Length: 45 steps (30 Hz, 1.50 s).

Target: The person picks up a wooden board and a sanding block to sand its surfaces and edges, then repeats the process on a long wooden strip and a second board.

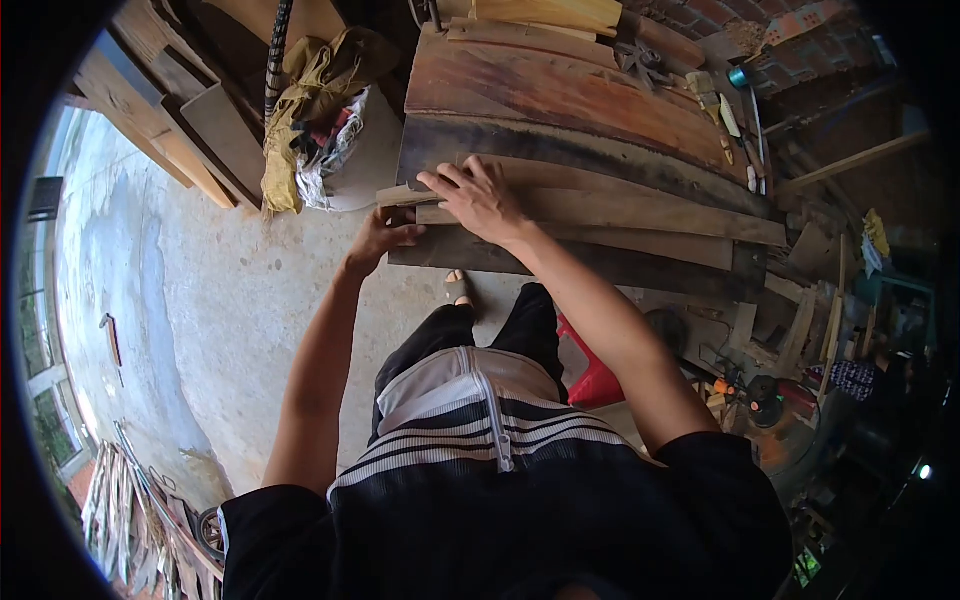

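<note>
Across a wooden workbench [560, 90] lies a long, narrow wooden board [640, 213]. My left hand [380, 236] grips the left end of the wood at the bench's near left corner, thumb pointing right. A short wood piece [398, 196] sticks out past that end, just above my left hand. My right hand [480, 200] rests on top of the board near the same end, fingers spread and slightly bent. A darker flat board [640, 247] lies under and in front of the long one.
Brushes [705, 90] and hand tools lie at the bench's back right. Yellowish cloth and plastic bags [290, 150] stand left of the bench. Planks [200, 120] lean at the upper left. A red plastic object [590, 375] is below the bench, beside my legs. Wood scraps lie at right.
</note>
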Motion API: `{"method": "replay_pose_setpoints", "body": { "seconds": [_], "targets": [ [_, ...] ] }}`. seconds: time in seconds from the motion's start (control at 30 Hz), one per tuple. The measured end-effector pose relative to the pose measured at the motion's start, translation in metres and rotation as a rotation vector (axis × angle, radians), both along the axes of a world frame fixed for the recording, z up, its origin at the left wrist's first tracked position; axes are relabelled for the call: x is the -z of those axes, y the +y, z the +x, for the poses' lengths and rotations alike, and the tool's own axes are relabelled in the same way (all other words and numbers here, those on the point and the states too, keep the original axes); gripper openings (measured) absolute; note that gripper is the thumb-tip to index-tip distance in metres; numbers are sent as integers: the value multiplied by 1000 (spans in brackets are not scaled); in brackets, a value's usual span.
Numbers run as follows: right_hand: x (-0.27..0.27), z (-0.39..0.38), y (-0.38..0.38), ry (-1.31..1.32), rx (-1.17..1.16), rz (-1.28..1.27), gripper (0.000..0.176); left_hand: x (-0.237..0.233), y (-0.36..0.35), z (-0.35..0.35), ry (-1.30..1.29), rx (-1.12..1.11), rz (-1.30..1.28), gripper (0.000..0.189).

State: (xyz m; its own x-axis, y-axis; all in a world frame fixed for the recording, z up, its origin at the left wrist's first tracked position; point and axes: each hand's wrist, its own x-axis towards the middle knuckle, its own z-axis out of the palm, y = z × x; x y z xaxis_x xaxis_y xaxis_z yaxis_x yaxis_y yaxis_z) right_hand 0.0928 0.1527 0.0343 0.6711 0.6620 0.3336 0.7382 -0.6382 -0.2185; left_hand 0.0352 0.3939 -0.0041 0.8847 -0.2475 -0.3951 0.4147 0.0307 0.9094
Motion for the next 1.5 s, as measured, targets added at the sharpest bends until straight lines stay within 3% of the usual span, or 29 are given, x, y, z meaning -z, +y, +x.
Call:
{"method": "replay_pose_setpoints", "body": {
  "seconds": [0.07,0.17,0.23,0.3,0.4,0.53,0.6,0.67,0.8,0.9,0.97,1.13,1.23,1.3,1.43,1.5],
  "targets": [
    [-1,2,-14,-4,-23,-11,57,0,-4,-7,-7,-58,-36,52],
    [-17,-8,-94,78,112,-105,63,-22,-16,-14,-78,-71,81,62],
    [-14,-12,-141,50,195,-122,65,-8,-21,-25,-3,-200,-1,56],
    [-10,-12,-135,77,198,-122,65,1,-34,-34,28,-365,-7,51],
    [-6,-8,-75,126,139,-60,66,11,-51,-41,62,-538,-143,50],
    [9,3,56,-42,-10,21,49,13,-55,-44,53,-579,-140,47],
    [9,6,68,-60,-21,-27,50,14,-56,-45,30,-570,-119,46],
    [3,5,44,57,-71,13,50,12,-58,-44,10,-558,-114,45],
    [-9,-8,-79,88,166,-88,64,4,-59,-45,16,-581,-105,41],
    [-21,-15,-127,131,186,-90,72,6,-60,-43,19,-592,-122,41],
    [-17,-13,-110,142,160,-58,71,6,-57,-46,38,-586,-123,41],
    [6,-3,57,54,-11,-53,54,17,-61,-47,25,-619,-107,38],
    [5,-1,68,5,-67,-16,59,7,-57,-52,-59,-505,-54,36],
    [2,-11,22,18,-66,-67,56,8,-57,-46,-93,-452,22,36],
    [-22,-35,-113,55,124,-128,72,20,-57,-50,-51,-538,-15,35],
    [-29,-39,-135,108,152,-173,75,18,-57,-50,-51,-541,-14,35]
  ]
}}
